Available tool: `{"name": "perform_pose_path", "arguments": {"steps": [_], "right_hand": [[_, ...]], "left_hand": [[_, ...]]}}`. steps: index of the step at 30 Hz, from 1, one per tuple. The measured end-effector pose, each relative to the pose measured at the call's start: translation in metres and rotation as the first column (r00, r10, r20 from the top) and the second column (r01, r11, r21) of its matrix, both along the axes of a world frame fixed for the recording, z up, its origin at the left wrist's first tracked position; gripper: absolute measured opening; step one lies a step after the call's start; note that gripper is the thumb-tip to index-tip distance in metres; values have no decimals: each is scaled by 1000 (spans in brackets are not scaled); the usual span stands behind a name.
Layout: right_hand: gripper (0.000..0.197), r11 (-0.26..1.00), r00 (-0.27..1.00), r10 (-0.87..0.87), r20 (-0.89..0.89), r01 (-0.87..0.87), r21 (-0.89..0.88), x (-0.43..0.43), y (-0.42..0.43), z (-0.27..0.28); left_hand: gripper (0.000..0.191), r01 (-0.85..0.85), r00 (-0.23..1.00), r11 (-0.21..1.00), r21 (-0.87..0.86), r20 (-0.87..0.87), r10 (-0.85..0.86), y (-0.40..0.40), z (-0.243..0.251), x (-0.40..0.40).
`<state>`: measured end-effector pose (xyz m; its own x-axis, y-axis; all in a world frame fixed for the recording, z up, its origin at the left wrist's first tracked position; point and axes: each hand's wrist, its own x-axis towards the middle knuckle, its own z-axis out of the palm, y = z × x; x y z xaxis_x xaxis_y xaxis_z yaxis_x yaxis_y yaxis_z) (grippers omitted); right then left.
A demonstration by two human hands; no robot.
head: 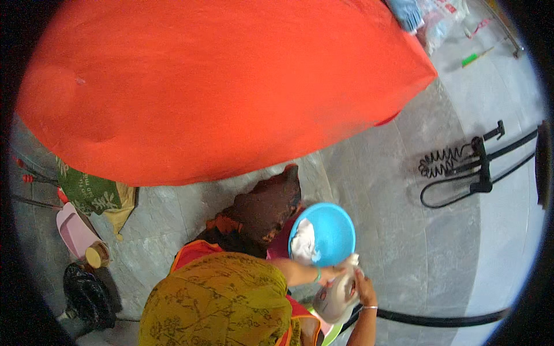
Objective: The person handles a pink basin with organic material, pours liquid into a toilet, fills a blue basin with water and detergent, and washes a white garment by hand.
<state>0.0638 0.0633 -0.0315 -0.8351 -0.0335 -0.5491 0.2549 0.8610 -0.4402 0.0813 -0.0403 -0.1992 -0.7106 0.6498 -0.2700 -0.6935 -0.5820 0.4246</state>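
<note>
My left hand (pixel 332 275), with a green bangle at the wrist, is at the near side of a pale, partly see-through plastic bag (pixel 331 305). My right hand (pixel 366 289), wearing a silver-coloured bangle, grips the bag from its other side. A small whitish end (pixel 354 259) sticks out at the top, between the hands and the basin; its nature is unclear. The blue plastic basin (pixel 334 231) sits just beyond my left hand. Inside it, along one side, lies a soft white mass (pixel 304 242), dough or cloth. My left fingers are blurred and partly hidden.
A red-orange cloth (pixel 225 86) covers a large surface ahead. Below my hands shows a light-green tub rim (pixel 334 336). A black tube (pixel 437 319) and black frame with coiled cord (pixel 480 168) lie right. Left are a green printed bag (pixel 88 192) and black plastic bag (pixel 88 296).
</note>
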Motion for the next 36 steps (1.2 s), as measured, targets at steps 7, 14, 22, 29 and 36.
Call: {"name": "perform_pose_path", "arguments": {"steps": [7, 14, 22, 29, 36], "right_hand": [[56, 997, 976, 56, 209, -66, 42, 5, 6, -19], [40, 996, 947, 46, 318, -68, 58, -12, 15, -31], [42, 994, 939, 88, 332, -105, 35, -26, 3, -28], [47, 993, 945, 74, 319, -101, 68, -23, -16, -6], [59, 976, 959, 85, 270, -135, 172, -25, -17, 3]], "left_hand": [[52, 111, 983, 993, 32, 141, -115, 7, -3, 42], [53, 118, 969, 992, 50, 213, -126, 15, -6, 37], [54, 122, 953, 992, 39, 275, -128, 20, -6, 31], [64, 64, 950, 998, 3, 305, -62, 27, -2, 29], [57, 67, 962, 998, 6, 265, -66, 31, 2, 24]]}}
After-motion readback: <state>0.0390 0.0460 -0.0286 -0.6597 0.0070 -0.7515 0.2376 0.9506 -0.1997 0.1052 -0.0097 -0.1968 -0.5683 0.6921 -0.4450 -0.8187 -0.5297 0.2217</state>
